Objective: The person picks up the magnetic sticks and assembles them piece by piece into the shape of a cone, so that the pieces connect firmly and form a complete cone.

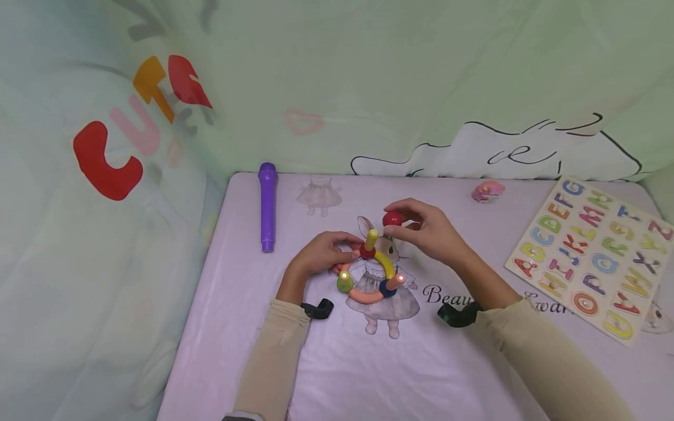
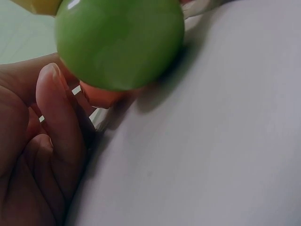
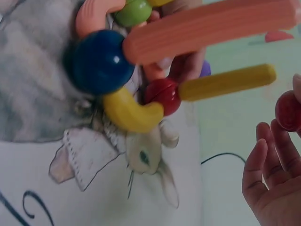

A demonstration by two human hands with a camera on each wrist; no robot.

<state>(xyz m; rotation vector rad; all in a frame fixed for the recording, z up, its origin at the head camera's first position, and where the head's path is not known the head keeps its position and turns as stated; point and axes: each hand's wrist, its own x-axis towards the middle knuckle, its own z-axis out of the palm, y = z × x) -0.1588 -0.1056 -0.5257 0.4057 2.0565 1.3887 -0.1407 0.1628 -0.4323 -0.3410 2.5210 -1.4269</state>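
A wooden ring of curved pink and yellow pieces (image 1: 389, 266) lies on the table, joined by a green ball (image 2: 120, 42), a blue ball (image 3: 103, 62) and a red ball (image 3: 162, 96). From these balls rise short sticks, including a yellow stick (image 1: 371, 238) and a pink stick (image 3: 211, 30). My left hand (image 1: 323, 252) grips the ring's far left side, thumb beside the red joint. Above the ring's far right side, my right hand (image 1: 434, 234) pinches a loose red ball (image 1: 392, 218) between thumb and fingers, close to the yellow stick's tip.
A purple toy microphone (image 1: 268, 210) lies at the back left. On the right sits an alphabet puzzle board (image 1: 568, 234) with colored letters. A small pink toy (image 1: 488, 190) is near the back edge, where a green printed curtain (image 1: 400, 88) hangs.
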